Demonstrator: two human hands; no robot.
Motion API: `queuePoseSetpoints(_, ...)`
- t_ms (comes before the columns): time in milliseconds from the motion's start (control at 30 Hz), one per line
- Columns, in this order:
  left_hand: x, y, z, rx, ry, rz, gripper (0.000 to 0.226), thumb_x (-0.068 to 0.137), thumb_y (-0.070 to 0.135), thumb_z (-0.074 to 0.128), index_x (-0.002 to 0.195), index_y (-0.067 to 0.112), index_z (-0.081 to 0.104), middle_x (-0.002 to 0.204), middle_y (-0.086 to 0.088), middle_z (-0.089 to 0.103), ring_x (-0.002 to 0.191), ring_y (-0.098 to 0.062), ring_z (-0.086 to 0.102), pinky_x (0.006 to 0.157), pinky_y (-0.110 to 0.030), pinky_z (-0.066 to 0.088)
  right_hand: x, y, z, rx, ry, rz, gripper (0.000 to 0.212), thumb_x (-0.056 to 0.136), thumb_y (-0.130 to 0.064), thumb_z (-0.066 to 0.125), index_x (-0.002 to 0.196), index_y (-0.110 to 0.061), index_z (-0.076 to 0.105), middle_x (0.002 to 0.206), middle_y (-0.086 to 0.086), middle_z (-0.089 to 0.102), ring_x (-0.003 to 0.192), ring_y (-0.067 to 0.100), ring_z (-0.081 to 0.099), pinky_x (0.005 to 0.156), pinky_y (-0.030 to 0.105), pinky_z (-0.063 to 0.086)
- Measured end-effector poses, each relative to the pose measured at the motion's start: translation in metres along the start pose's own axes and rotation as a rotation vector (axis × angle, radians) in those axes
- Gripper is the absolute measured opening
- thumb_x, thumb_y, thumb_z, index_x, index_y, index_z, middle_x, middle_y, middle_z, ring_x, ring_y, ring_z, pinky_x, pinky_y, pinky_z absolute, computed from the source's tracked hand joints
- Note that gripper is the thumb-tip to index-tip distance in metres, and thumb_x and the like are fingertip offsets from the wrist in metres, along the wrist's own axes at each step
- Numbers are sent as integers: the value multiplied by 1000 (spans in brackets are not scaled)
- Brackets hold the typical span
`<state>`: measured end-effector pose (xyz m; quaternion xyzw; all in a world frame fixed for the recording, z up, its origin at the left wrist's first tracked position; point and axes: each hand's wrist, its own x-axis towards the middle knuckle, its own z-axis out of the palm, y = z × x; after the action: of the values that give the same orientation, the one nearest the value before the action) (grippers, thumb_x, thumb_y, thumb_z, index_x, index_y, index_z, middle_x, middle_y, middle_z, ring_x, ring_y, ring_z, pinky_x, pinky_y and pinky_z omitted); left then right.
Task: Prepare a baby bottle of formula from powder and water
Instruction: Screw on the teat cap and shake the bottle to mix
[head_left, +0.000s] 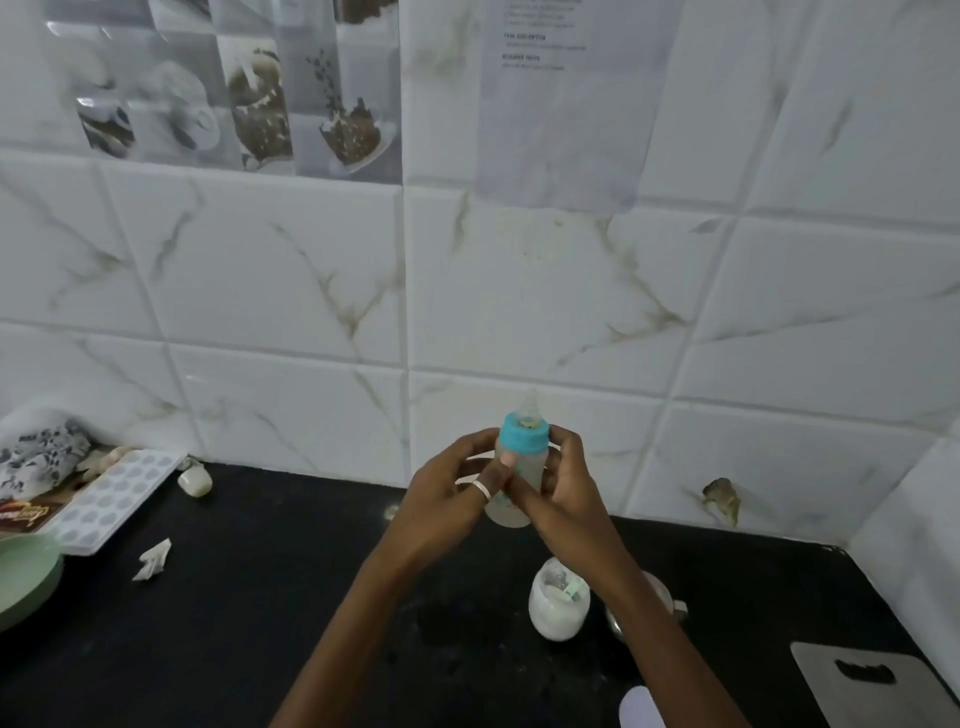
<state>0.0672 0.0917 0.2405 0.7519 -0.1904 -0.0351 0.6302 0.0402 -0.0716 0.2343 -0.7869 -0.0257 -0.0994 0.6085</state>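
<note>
While both hands worked above the surface (260, 623), a green bowl (26, 577) and a white tray (111, 499) sat idle at its left edge. Left hand (447, 499), fingers clenched round the baby bottle (514, 499), steadied the body upright. Right hand (566, 493) gripped it just under the blue collar (523, 431), probably to seat the cap. Contents looked milky. Open powder jar (558, 603) stood below-right, near the front edge.

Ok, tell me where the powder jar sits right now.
In the head view, the powder jar stands open on the black counter, right of centre, below the right hand holding the bottle.
</note>
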Motion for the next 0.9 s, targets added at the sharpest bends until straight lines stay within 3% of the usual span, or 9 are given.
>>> queuePoseSetpoints(133, -6, -28, 4, 23, -17, -52, 46, 89, 51, 68, 132, 44, 56, 120, 25, 70, 112, 8, 64, 86, -15, 54, -6, 25, 15, -33, -15, 36, 59, 91, -38, 73, 134, -36, 33, 129, -9, 59, 111, 6, 65, 81, 17, 57)
queuePoseSetpoints(200, -7, -47, 5, 47, -21, -78, 52, 89, 46, 73, 137, 38, 56, 122, 23, 69, 111, 8, 65, 88, -15, 55, -8, 42, 24, -70, -28, 49, 58, 93, -33, 71, 136, -33, 31, 130, -8, 57, 113, 4, 62, 80, 14, 55)
queuePoseSetpoints(300, -10, -79, 3, 59, -25, -125, 63, 85, 43, 80, 142, 28, 56, 128, 15, 69, 117, 0, 65, 101, -28, 55, -11, 70, 37, -110, -40, 76, 58, 93, -25, 73, 133, -33, 32, 130, -8, 57, 114, 2, 62, 87, 17, 55)
queuePoseSetpoints(433, -11, -124, 4, 57, -9, -185, 65, 81, 38, 84, 140, 29, 58, 127, 16, 70, 117, -1, 65, 103, -34, 55, -11, 109, 58, -154, -54, 150, 60, 92, -14, 73, 130, -32, 32, 127, -6, 57, 113, 2, 62, 89, 19, 55)
queuePoseSetpoints(567, -8, -166, 6, 45, 5, -221, 64, 78, 33, 87, 137, 29, 61, 127, 15, 70, 118, -3, 65, 104, -37, 54, -9, 146, 74, -218, -66, 203, 62, 91, -10, 72, 129, -34, 29, 124, -6, 57, 109, 0, 62, 85, 16, 54)
queuePoseSetpoints(733, -3, -213, 9, 69, 4, -266, 64, 80, 20, 86, 138, 27, 60, 128, 13, 70, 120, -4, 65, 104, -39, 55, -2, 187, 88, -239, -82, 253, 62, 91, -10, 71, 134, -30, 31, 121, -14, 56, 110, -1, 62, 93, 23, 55)
queuePoseSetpoints(900, 1, -251, 13, 71, 10, -305, 63, 80, 10, 84, 137, 24, 60, 128, 11, 70, 120, -3, 64, 104, -34, 54, 3, 218, 100, -254, -95, 280, 62, 92, -12, 71, 138, -25, 32, 130, -5, 60, 115, 5, 63, 95, 19, 53)
